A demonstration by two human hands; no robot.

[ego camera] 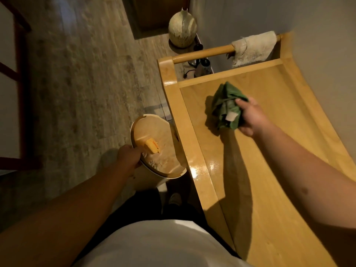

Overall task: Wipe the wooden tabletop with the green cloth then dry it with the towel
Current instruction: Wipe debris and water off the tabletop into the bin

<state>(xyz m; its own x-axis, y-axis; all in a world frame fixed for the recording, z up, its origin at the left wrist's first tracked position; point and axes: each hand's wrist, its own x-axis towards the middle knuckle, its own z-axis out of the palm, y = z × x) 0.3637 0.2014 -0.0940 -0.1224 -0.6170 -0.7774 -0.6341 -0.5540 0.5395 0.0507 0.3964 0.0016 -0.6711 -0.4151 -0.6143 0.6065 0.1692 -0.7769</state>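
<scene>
A person in a white top stands at the near left corner of a wooden counter (269, 170), seen from above. The right hand (252, 117) has its grip clamped on a bunched green cloth (226, 106), fingers curled round the fabric, which rests on the counter's far half, a pale label showing among its folds. The left hand (130, 156) holds a round wooden tray (159, 145) by its near rim, out over the floor just beside the counter's left edge; its grip is closed on that rim, and a small yellow block (152, 145) lies on the tray near the fingers. A pale towel (254, 48) hangs over the wooden rail (204, 53) at the counter's far end, well apart from the cloth. Beyond the rail, a ribbed ceramic vase (182, 27) stands on the floor by the wall.
</scene>
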